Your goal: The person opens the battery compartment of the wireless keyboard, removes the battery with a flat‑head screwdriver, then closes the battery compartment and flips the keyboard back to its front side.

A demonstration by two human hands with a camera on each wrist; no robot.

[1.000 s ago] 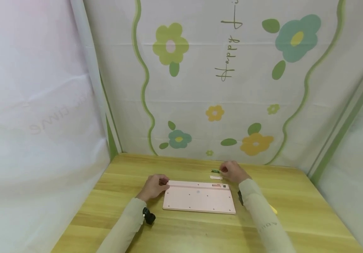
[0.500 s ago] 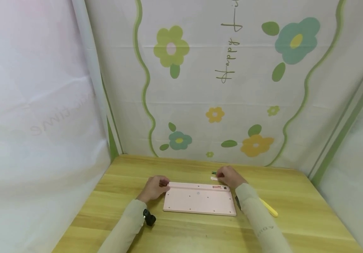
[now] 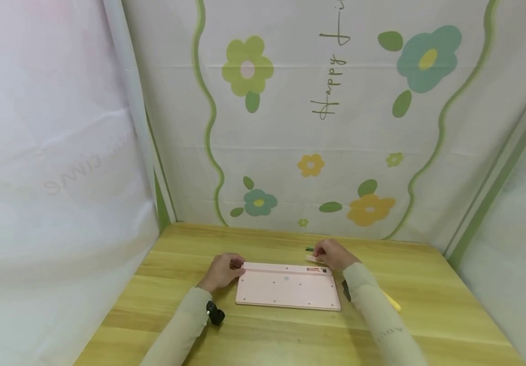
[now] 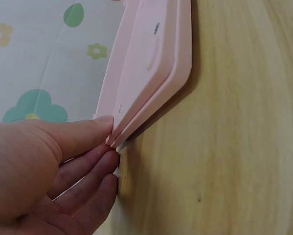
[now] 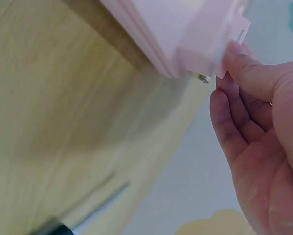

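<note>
A pink keyboard (image 3: 287, 292) lies underside up on the wooden table, screws showing. My left hand (image 3: 223, 271) pinches its far left corner, thumb on top and fingers under the edge, as the left wrist view (image 4: 87, 161) shows. Near the far right corner, the battery slot (image 3: 316, 270) is uncovered, with something red and white inside. My right hand (image 3: 333, 255) pinches a small pale pink battery cover (image 3: 311, 258) between thumb and fingers just behind the keyboard. A green battery (image 3: 309, 249) lies beyond that cover, partly beside the right fingers.
A tool with a yellow handle (image 3: 392, 302) lies right of the keyboard, partly hidden by the right sleeve. In the right wrist view its thin metal shaft (image 5: 101, 206) appears. A white flowered cloth (image 3: 281, 122) hangs behind the wooden table (image 3: 263, 335).
My right hand has come from beside the green battery down to the battery cover and now pinches it, one edge tilted up. The left hand stays at the keyboard's corner.
</note>
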